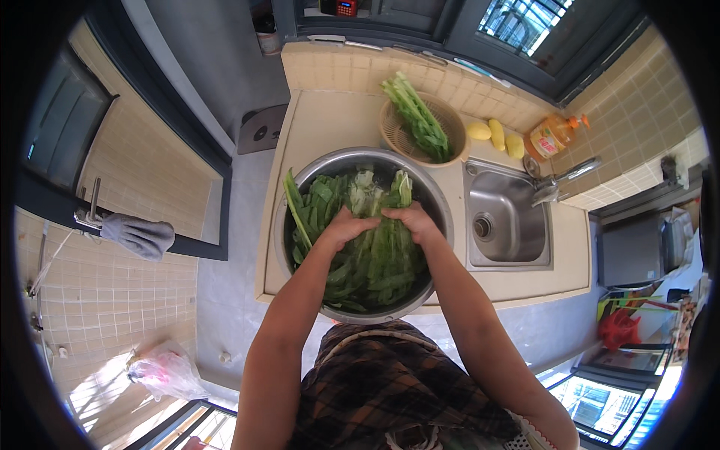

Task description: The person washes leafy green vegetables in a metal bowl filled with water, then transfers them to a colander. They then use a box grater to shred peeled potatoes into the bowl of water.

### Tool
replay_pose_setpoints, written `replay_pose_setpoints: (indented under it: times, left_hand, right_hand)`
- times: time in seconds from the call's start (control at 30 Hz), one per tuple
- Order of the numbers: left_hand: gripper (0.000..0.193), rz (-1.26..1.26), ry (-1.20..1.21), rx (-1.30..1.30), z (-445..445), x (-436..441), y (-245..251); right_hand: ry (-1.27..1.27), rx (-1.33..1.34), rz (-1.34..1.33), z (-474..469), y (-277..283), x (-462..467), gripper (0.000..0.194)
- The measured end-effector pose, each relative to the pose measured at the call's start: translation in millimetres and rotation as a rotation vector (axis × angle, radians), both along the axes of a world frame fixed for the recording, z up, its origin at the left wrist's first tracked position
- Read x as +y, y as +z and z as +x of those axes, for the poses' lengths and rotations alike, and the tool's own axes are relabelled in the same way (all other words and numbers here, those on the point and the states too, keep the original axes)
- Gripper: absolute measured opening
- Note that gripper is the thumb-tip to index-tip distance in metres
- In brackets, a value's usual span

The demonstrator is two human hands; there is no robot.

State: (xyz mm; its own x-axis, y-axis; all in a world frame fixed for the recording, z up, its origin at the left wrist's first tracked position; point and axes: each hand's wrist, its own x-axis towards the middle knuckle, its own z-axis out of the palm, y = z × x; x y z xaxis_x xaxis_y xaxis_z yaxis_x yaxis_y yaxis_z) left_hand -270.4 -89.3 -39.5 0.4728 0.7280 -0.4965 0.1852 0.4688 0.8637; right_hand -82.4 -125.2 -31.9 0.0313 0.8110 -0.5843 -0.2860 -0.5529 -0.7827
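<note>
A large stainless steel basin (444, 216) stands at the counter's front edge, holding water and leafy green vegetables (337, 275). Both my hands are inside it, gripping one bunch of long-stemmed greens (379, 242) from its two sides. My left hand (346, 225) has its thumb laid over the stems; my right hand (413, 219) closes on the bunch from the right, thumb pointing inward. Some fingers are hidden under the leaves. The pale cut stem ends point away from me. Behind the basin, more greens (419, 121) lie in a tan plastic colander (391, 135).
To the right is a steel sink (509, 194) with a faucet (576, 169). Several yellow vegetables (496, 135) and an orange-capped bottle (548, 138) stand behind it. Knives (363, 45) lie on the tiled ledge. A grey cloth (138, 236) hangs on the door handle at left.
</note>
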Motion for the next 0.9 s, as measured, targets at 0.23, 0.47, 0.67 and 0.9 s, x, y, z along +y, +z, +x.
replay_pose_setpoints:
  times: [0.23, 0.47, 0.67, 0.9]
  left_hand:
    - [0.073, -0.318, 0.202, -0.159, -7, 14, -5]
    - [0.055, -0.397, 0.013, -0.059, 6, -1, -2]
    - [0.037, -0.548, 0.213, -0.179, 6, 4, -20]
    - [0.034, -0.564, 0.175, -0.399, 2, 6, -15]
  right_hand:
    - [-0.029, -0.626, -0.036, -3, -13, -3, 0.061]
    - [0.072, -0.634, -0.024, -1, -16, -3, 0.048]
    - [0.122, -1.174, 0.17, -12, -13, -9, 0.023]
    - [-0.03, -0.652, 0.224, 8, -4, -26, 0.043]
